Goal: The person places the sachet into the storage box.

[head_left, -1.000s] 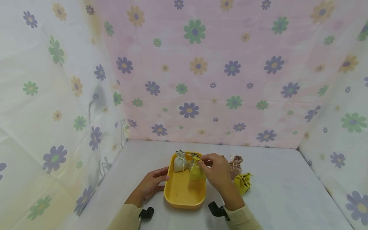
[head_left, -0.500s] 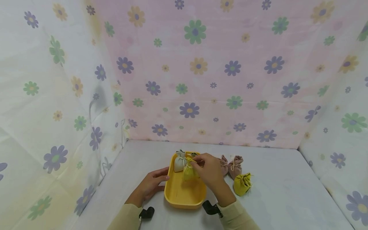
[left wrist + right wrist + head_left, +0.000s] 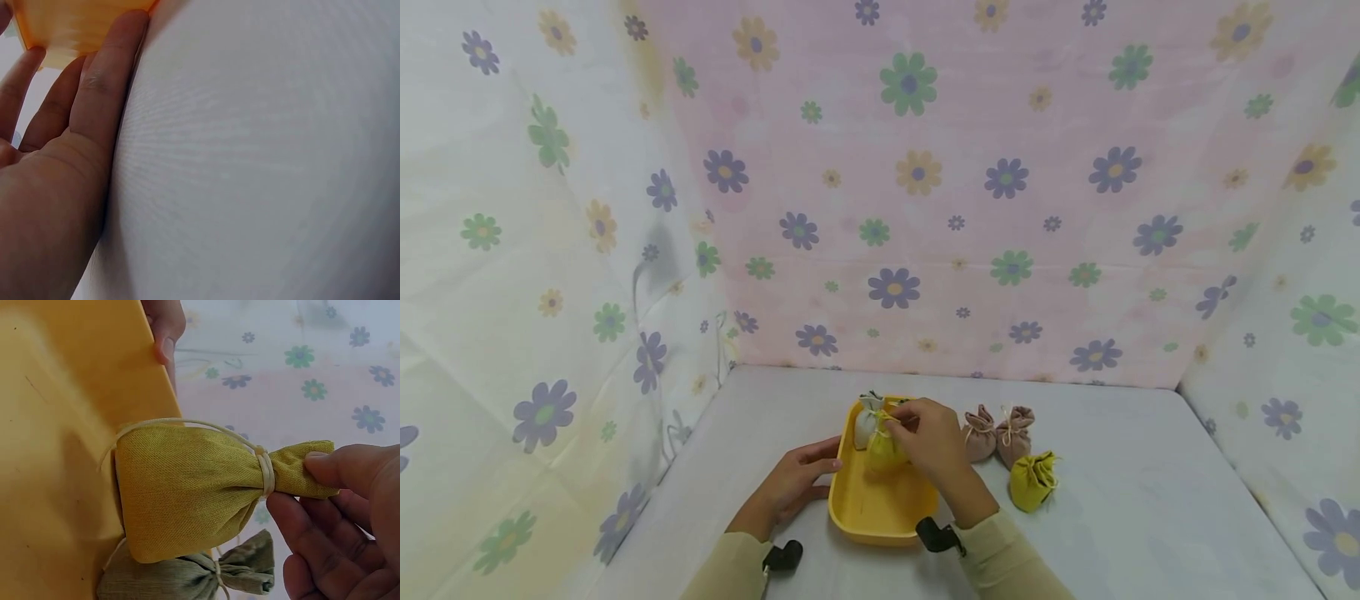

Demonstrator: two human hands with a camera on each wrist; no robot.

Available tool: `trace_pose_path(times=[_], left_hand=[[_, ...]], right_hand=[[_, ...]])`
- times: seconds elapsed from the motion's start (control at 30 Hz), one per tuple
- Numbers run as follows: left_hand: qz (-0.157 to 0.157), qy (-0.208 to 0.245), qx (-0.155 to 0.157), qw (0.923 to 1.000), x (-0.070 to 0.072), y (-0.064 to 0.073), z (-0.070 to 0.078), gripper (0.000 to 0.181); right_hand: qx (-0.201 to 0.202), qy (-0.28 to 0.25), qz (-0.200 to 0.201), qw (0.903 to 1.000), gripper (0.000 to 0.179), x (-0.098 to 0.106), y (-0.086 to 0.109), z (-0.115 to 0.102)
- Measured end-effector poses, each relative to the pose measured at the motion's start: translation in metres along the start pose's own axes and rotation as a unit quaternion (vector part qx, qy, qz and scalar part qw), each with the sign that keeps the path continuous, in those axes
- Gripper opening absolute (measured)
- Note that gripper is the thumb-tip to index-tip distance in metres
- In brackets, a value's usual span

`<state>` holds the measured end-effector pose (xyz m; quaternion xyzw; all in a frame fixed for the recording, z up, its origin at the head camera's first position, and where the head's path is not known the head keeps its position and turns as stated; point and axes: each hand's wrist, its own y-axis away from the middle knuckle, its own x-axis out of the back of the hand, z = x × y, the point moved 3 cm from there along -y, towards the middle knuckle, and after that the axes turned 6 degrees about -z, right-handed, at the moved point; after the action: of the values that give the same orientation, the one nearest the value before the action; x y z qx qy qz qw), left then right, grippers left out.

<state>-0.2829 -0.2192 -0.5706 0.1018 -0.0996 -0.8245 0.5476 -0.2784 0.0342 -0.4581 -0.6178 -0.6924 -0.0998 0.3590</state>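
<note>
My right hand (image 3: 931, 436) pinches the gathered neck of a yellow drawstring pouch (image 3: 187, 487) between thumb and fingers. In the head view, the yellow pouch is within the far half of a yellow tray (image 3: 880, 530). A white pouch (image 3: 862, 429) stands at the tray's far left, partly covered by the yellow one. A grey pouch (image 3: 162, 578) lies just beside the yellow one in the right wrist view; my right hand mostly hides it in the head view. My left hand (image 3: 797, 479) rests against the tray's left side, fingers (image 3: 103, 87) extended to its outer wall.
Right of the tray stand two brownish-pink pouches (image 3: 1015, 437), side by side. Closer to me is another yellow pouch (image 3: 1032, 482). All are on the white table (image 3: 1150, 500), enclosed by flowered cloth walls (image 3: 955, 225).
My right hand has moved left with the yellow pouch, bringing it in front of the white one. Both brownish-pink pouches now show fully. My left hand and the tray have stayed put.
</note>
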Motion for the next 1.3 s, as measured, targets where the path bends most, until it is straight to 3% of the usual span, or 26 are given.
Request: trace_pose_path(times=[0.2, 0.7, 1.3], left_hand=[[0.002, 0.002, -0.001, 1.0000, 0.000, 0.000, 0.000, 0.060], [0.006, -0.003, -0.001, 1.0000, 0.000, 0.000, -0.001, 0.062], [0.015, 0.002, 0.003, 0.9999, -0.001, 0.000, -0.001, 0.061]], right_hand=[[-0.038, -0.018, -0.017, 0.9990, 0.009, -0.010, -0.004, 0.005], [-0.032, -0.011, -0.051, 0.9981, 0.009, -0.024, -0.004, 0.008], [-0.033, -0.027, -0.069, 0.9967, 0.012, -0.023, -0.001, 0.006]])
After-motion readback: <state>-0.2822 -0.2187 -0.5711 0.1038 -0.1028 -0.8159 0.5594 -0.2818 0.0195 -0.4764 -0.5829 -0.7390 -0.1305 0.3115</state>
